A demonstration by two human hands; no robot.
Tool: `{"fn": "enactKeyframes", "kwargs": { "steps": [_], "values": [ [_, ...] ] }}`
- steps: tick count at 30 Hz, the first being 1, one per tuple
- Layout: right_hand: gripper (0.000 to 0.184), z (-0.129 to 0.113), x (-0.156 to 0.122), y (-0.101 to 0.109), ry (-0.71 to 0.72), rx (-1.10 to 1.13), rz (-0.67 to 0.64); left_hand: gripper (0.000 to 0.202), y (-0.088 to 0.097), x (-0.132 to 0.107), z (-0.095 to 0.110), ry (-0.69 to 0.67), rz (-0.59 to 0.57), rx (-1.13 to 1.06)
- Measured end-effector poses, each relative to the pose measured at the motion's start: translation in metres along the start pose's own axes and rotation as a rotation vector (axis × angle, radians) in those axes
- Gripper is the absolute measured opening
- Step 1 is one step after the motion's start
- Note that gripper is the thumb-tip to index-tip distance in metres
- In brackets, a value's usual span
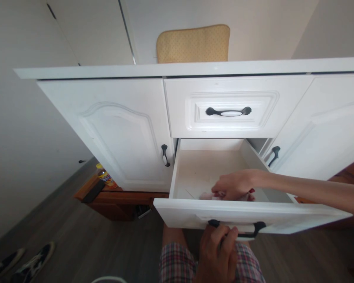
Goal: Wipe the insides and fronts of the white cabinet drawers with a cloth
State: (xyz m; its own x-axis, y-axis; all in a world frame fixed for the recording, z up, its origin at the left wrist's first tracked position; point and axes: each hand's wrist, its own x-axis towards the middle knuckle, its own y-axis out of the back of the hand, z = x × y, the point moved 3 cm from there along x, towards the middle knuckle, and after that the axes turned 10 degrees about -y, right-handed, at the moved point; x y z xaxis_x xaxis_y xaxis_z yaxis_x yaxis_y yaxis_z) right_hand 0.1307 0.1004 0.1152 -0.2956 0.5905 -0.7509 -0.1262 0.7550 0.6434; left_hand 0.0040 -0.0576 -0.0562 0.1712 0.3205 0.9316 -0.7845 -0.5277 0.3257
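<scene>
My left hand [220,251] is closed on the dark drawer handle [256,230] at the front of the pulled-out white drawer [206,167]. From the right, my right hand [236,184] reaches down inside that drawer, close behind its front panel. Its fingers are closed on a crumpled pale pink thing [206,195], with a bit of red showing by the wrist side. The front panel and the fingers hide most of it, so its kind is not clear.
Above is a shut drawer [233,125], with a cabinet door [120,133] on the left. A yellow dotted mat-like thing [193,43] is on top. A bottle [106,177] stands on a brown wooden ledge [115,196]. Shoes [35,261] lie on the floor, lower left.
</scene>
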Motion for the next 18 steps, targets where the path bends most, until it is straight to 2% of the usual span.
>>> {"fn": "enactKeyframes", "kwargs": {
  "steps": [4, 7, 11, 13, 16, 18],
  "values": [
    [0.031, -0.051, 0.033, 0.006, 0.290, 0.296, 0.153, 0.039, 0.000, 0.000, 0.003, 0.018, -0.018, -0.003],
    [0.035, -0.068, 0.064, -0.001, 0.318, 0.485, 0.266, 0.043, 0.000, 0.000, 0.008, 0.084, 0.015, -0.002],
    [0.032, -0.064, 0.103, -0.009, 0.371, 0.543, 0.548, 0.041, 0.001, 0.003, 0.015, 0.132, -0.027, 0.017],
    [0.030, -0.056, 0.119, -0.006, 0.384, 0.554, 0.664, 0.037, 0.004, 0.006, 0.016, 0.139, -0.051, 0.028],
    [0.041, -0.043, 0.139, 0.015, 0.387, 0.486, 0.847, 0.035, 0.005, 0.007, 0.016, 0.143, -0.063, 0.051],
    [0.049, -0.033, 0.148, 0.039, 0.388, 0.319, 1.003, 0.033, 0.002, 0.007, 0.016, 0.141, -0.053, 0.080]
  ]
}}
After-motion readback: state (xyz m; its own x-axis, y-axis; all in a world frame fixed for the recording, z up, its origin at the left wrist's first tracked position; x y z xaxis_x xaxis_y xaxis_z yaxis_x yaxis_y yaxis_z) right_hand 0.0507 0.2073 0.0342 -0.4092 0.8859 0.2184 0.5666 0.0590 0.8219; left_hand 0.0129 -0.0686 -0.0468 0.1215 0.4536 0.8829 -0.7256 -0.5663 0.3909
